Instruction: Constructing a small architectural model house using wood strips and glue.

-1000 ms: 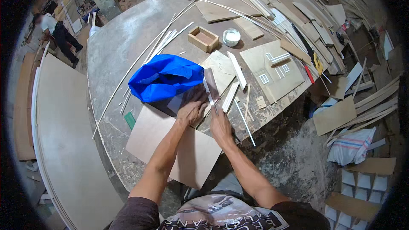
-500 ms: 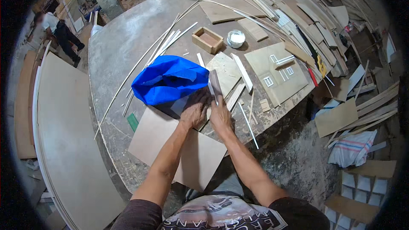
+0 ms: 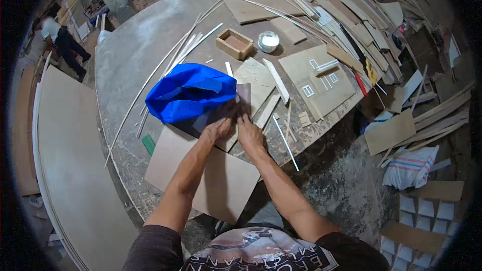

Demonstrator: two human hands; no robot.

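A crumpled blue fabric bag (image 3: 191, 93), its top gathered into folds, stands at the middle of the table, just beyond my hands. My left hand (image 3: 218, 128) is at its lower right side, fingers bent and in shadow. Close beside it, my right hand (image 3: 249, 131) has its fingers pressed together at the near end of a grey-brown flat strip (image 3: 244, 95). What lies between the fingertips is too dark to make out. A pale square board (image 3: 226, 178) extends under my forearms. Beyond the bag, a thin white strip (image 3: 229, 68) shows.
A small wooden box (image 3: 234, 43) and a jar of white paste (image 3: 268, 41) stand farther back. To the right lies a panel with small white window frames (image 3: 336, 83), near a yellow-handled saw (image 3: 370, 73). Wood strips and boards crowd the right edge. A person (image 3: 63, 40) stands far left.
The view has shifted, so everything sits slightly farther left. The white strip that showed at my right fingers is no longer seen there. My hands stay close together beside the bag.
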